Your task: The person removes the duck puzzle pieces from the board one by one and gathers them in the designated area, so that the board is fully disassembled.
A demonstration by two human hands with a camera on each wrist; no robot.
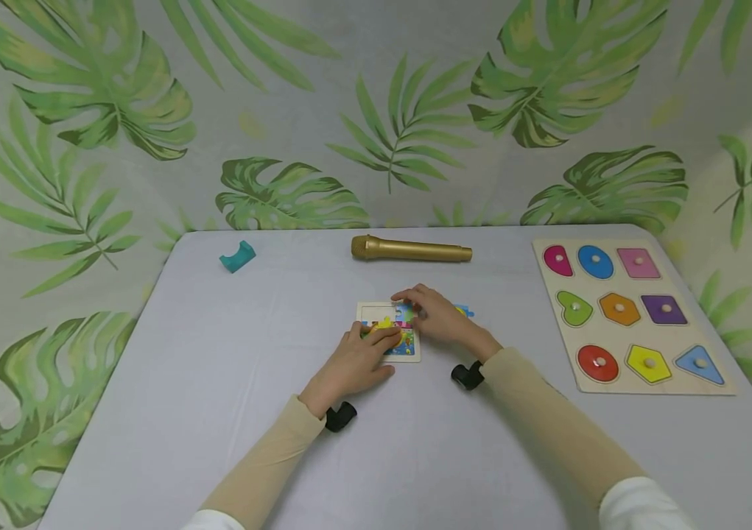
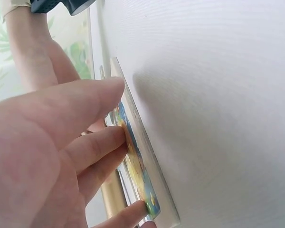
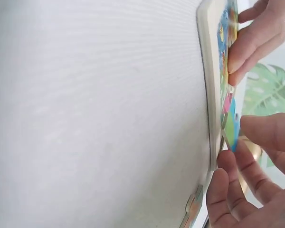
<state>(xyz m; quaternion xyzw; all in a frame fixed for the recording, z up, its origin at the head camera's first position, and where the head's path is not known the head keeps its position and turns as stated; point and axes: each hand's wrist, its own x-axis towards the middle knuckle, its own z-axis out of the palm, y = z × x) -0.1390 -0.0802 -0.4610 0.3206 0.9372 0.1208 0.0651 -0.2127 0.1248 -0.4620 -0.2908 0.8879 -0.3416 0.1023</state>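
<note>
A small wooden jigsaw puzzle board [image 1: 417, 352] lies on the table with colourful pieces in it; its upper-left section shows bare wood. My left hand [image 1: 357, 362] rests its fingertips on the pieces in the lower part of the board, thumb held off to the side. At the upper-right corner, my right hand [image 1: 440, 318] pinches a green and blue puzzle piece [image 3: 231, 128] between thumb and fingers. That piece is tilted, with one edge at the board. Just beyond the right hand lies a loose blue puzzle piece [image 1: 465, 311], partly hidden behind it.
Behind the board lies a gold microphone [image 1: 412, 249]. A teal curved block [image 1: 238, 257] sits at the back left. On the right is a wooden shape board [image 1: 641, 379] with knobbed pieces. A leaf-print cloth [image 1: 296, 118] hangs behind the white table [image 1: 216, 412].
</note>
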